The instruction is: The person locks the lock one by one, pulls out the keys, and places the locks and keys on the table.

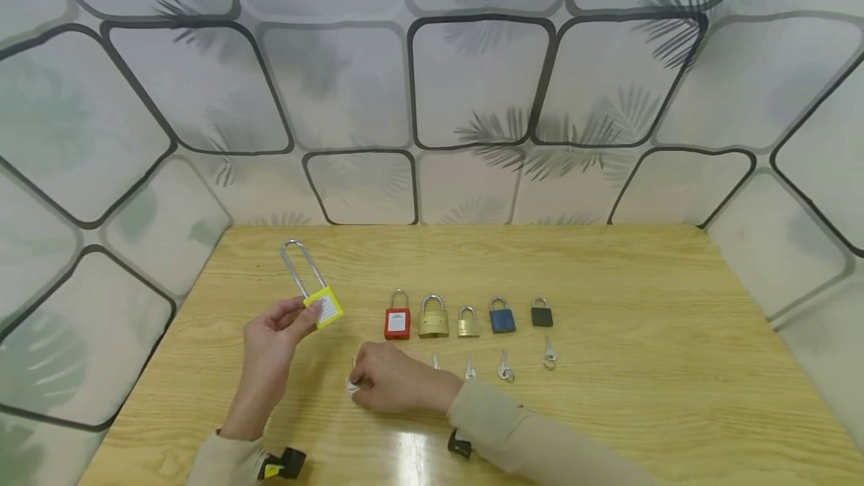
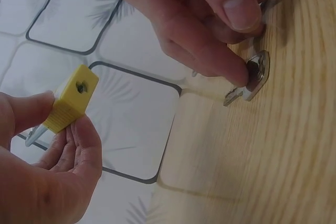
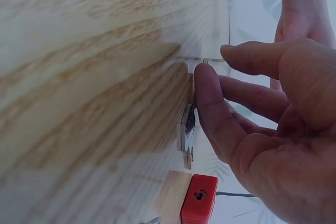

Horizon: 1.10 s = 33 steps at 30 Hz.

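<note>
My left hand (image 1: pixel 270 343) holds a yellow padlock (image 1: pixel 328 309) by its body, up off the table, with its long shackle pointing up and away. The left wrist view shows the keyhole in the bottom of the yellow padlock (image 2: pixel 73 100). Low over the table, my right hand (image 1: pixel 398 379) reaches to a silver key (image 2: pixel 256 80) lying on the wood. Its index fingertip touches or nearly touches the key's head, and the thumb stands apart from that finger in the right wrist view. From the head view, my right fingers partly hide this key.
Right of the yellow padlock stands a row: a red padlock (image 1: pixel 397 323), a large brass padlock (image 1: pixel 433 324), a small brass padlock (image 1: pixel 468 328), a blue padlock (image 1: pixel 502 320) and a black padlock (image 1: pixel 541 316). Several keys (image 1: pixel 505 372) lie before them, partly behind my right arm.
</note>
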{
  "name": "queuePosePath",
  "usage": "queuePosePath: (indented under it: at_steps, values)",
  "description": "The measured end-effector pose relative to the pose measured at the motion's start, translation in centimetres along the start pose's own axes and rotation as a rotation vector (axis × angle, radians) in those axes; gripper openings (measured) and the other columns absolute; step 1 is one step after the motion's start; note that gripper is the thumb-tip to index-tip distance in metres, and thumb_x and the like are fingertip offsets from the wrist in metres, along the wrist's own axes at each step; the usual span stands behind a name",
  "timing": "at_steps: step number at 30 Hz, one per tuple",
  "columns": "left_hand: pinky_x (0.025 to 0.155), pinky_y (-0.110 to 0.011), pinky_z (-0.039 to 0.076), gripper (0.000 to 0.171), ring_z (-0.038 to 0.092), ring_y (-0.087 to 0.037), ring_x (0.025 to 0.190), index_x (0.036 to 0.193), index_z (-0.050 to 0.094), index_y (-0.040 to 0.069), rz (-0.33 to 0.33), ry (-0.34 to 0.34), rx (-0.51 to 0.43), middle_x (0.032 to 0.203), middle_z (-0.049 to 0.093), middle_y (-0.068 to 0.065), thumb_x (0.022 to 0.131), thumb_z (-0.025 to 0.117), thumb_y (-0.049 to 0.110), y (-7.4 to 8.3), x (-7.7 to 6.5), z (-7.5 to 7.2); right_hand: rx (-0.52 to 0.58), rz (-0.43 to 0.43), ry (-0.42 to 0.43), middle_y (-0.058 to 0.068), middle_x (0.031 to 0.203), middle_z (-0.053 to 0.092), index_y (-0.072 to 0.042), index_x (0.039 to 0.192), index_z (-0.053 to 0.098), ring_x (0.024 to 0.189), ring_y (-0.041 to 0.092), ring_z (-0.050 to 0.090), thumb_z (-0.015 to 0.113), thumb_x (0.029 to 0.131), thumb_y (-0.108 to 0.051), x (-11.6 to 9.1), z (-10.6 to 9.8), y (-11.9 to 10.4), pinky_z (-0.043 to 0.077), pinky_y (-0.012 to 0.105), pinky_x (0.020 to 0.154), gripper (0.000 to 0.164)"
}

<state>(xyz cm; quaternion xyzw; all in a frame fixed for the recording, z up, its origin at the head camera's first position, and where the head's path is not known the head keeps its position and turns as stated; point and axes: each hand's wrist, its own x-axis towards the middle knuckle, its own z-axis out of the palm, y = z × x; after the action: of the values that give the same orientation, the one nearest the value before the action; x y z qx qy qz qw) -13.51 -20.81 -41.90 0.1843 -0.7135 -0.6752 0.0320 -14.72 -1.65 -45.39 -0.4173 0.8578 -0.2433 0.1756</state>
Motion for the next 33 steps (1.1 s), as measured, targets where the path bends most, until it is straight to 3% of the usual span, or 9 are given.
queuePosePath:
  at_steps: [4, 13, 21, 24, 27, 33]
  values:
    - [0.083, -0.018, 0.059, 0.047, 0.069, 0.000, 0.085, 0.130, 0.056, -0.008, -0.008, -0.002, 0.014, 0.088, 0.069, 0.017, 0.098, 0.071, 0.023, -0.1, 0.1, 0.1, 0.002, -0.003, 0.003, -0.004, 0.104, 0.066, -0.009, 0.113, 0.078, 0.088, -0.001, 0.053, 0.075, 0.090, -0.017, -0.1, 0.0, 0.1, 0.043, 0.010, 0.081, 0.025]
    - [0.083, -0.019, 0.059, 0.050, 0.070, 0.000, 0.083, 0.129, 0.057, -0.008, -0.026, -0.022, 0.068, 0.093, 0.070, 0.013, 0.096, 0.073, 0.027, -0.4, 0.5, 0.2, 0.075, 0.025, 0.005, -0.006, 0.093, 0.063, -0.011, 0.117, 0.076, 0.076, -0.003, 0.048, 0.074, 0.092, -0.018, -0.9, -0.3, 0.5, 0.044, 0.010, 0.068, 0.027]
    - [0.082, -0.021, 0.059, 0.047, 0.069, -0.003, 0.084, 0.126, 0.061, -0.007, -0.038, -0.132, 0.232, 0.106, 0.075, -0.009, 0.095, 0.075, 0.025, -1.0, 1.9, 0.8, 0.144, 0.021, -0.032, -0.010, 0.086, 0.066, -0.008, 0.117, 0.075, 0.070, -0.006, 0.056, 0.071, 0.096, -0.018, -3.3, -2.3, 1.7, 0.050, 0.011, 0.068, 0.024]
    - [0.081, -0.024, 0.060, 0.043, 0.067, -0.007, 0.086, 0.124, 0.064, -0.007, -0.037, -0.166, 0.335, 0.110, 0.074, -0.015, 0.094, 0.075, 0.023, -1.3, 2.3, 1.3, 0.157, 0.036, -0.053, -0.012, 0.084, 0.066, -0.008, 0.116, 0.075, 0.070, -0.005, 0.057, 0.069, 0.097, -0.019, -4.7, -3.4, 2.2, 0.051, 0.012, 0.068, 0.022]
    - [0.080, -0.025, 0.058, 0.043, 0.066, -0.011, 0.089, 0.124, 0.065, -0.005, -0.033, -0.181, 0.422, 0.114, 0.073, -0.018, 0.093, 0.075, 0.023, -1.5, 2.7, 1.6, 0.142, 0.053, -0.063, -0.010, 0.084, 0.067, -0.007, 0.115, 0.074, 0.073, -0.004, 0.055, 0.069, 0.098, -0.019, -5.9, -4.5, 2.9, 0.050, 0.014, 0.068, 0.022]
    - [0.076, -0.027, 0.056, 0.044, 0.066, -0.017, 0.088, 0.123, 0.065, -0.007, -0.020, -0.201, 0.504, 0.112, 0.071, -0.021, 0.093, 0.075, 0.023, -1.9, 3.3, 1.7, 0.131, 0.070, -0.047, -0.006, 0.086, 0.071, -0.003, 0.117, 0.074, 0.071, -0.003, 0.056, 0.067, 0.099, -0.017, -8.3, -6.3, 4.1, 0.050, 0.016, 0.066, 0.024]
